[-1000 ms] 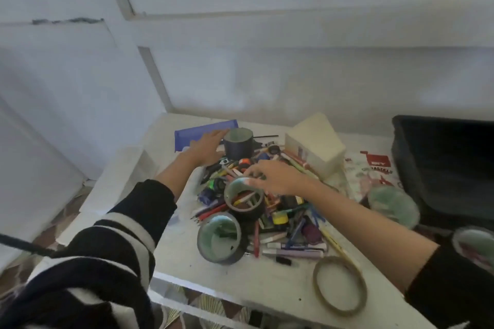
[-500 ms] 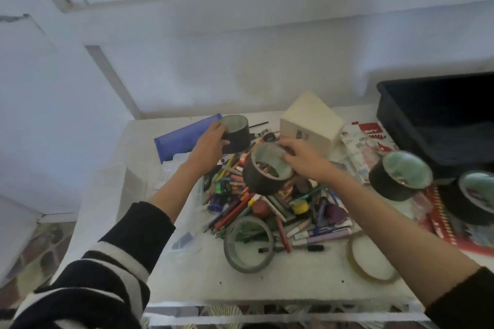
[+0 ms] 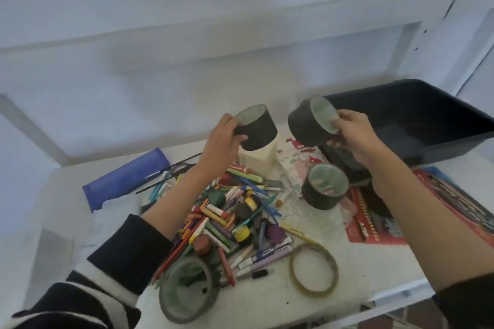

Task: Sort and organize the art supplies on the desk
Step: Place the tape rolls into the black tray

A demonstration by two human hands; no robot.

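Observation:
My left hand (image 3: 220,141) holds a black tape roll (image 3: 258,128) up above the desk. Level with it, my right hand (image 3: 352,137) grips a second black tape roll (image 3: 307,123), just left of the black bin (image 3: 417,120). A third black roll (image 3: 324,185) stands on the desk below my right hand. A pile of crayons, pens and markers (image 3: 230,216) covers the middle of the white desk (image 3: 267,299). A grey tape roll (image 3: 187,290) and a thin clear tape ring (image 3: 314,268) lie near the front edge.
A blue pencil case (image 3: 125,181) lies at the back left. A cream box (image 3: 258,161) stands behind the pile. A red packet (image 3: 454,211) and printed sheets lie at the right under my forearm. A white wall rises close behind the desk.
Both hands have lifted their black tape rolls off the pile and carried them up and to the right, toward the black bin. The view has swung right.

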